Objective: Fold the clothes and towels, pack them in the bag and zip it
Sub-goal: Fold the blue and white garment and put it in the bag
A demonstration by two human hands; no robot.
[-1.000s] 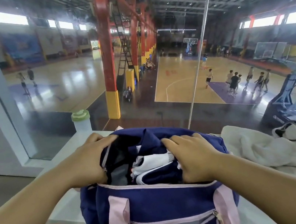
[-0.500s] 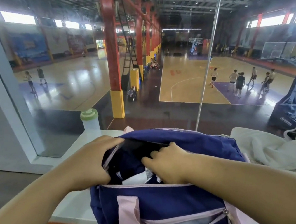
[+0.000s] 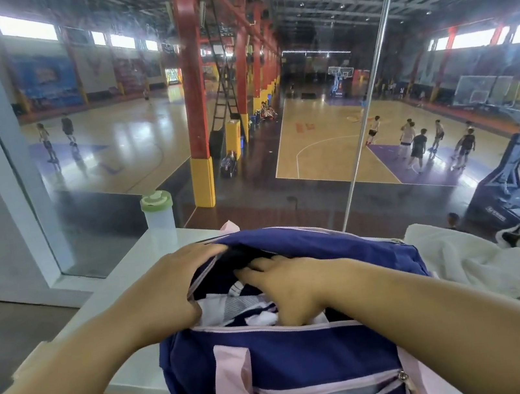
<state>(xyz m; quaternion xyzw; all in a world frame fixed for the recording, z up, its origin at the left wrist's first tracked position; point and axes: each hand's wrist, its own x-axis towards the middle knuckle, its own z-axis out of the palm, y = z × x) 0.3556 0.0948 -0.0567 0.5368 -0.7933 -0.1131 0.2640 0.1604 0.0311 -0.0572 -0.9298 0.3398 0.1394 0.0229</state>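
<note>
Navy-blue fabric duffel bag (image 3: pixel 297 354) with pale pink straps: on white counter (image 3: pixel 123 286), long axis running left to right, unzipped mouth facing up, front pocket toward the wearer.
Left hand (image 3: pixel 165 293): fingers curled over the mouth's left rim, gripping it.
Right hand (image 3: pixel 287 291): inside the mouth, fingers straight, pressing folded navy-and-white clothes (image 3: pixel 231 307).
Crumpled off-white towels (image 3: pixel 467 266): on counter, just right of bag.
Green-lidded translucent bottle (image 3: pixel 158 216): behind, left.

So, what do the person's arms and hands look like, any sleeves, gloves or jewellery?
The left hand and right hand are bare: no gloves, rings or watch show. Both forearms are uncovered to the picture's edge; no sleeve is visible.
</note>
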